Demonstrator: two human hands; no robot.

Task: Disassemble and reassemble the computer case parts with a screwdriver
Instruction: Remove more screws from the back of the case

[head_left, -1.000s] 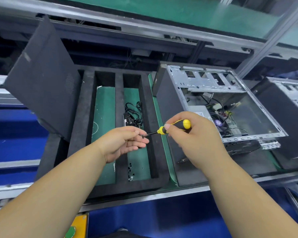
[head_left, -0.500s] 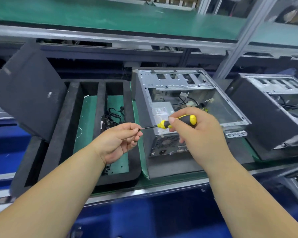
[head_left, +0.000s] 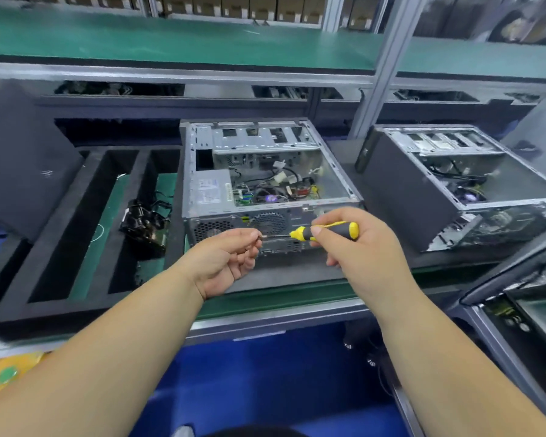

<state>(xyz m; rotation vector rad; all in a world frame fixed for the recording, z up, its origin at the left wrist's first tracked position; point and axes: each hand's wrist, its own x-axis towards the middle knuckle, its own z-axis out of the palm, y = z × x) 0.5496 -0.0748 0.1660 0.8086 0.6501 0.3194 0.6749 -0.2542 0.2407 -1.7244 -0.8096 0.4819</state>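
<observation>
Hands: right [head_left: 356, 247] grips one screwdriver [head_left: 325, 231]; left [head_left: 224, 260] pinches its tip; three open cases.

2 bare hands show, the left hand [head_left: 224, 263] and the right hand [head_left: 356, 247], each on a bare forearm. The left forearm [head_left: 108, 357] and the right forearm [head_left: 454, 357] are uncovered from the wrist just behind each grip back to the picture's edge. The nails are short and plain; 1 thumbnail [head_left: 316, 229] shows on the right hand, right at the grip. Far behind the grips, between the 2 forearms, sits a dark rounded shape [head_left: 249, 432] with a small grey patch [head_left: 183, 432] beside it, too blurred to tell whether it is clothing.
</observation>
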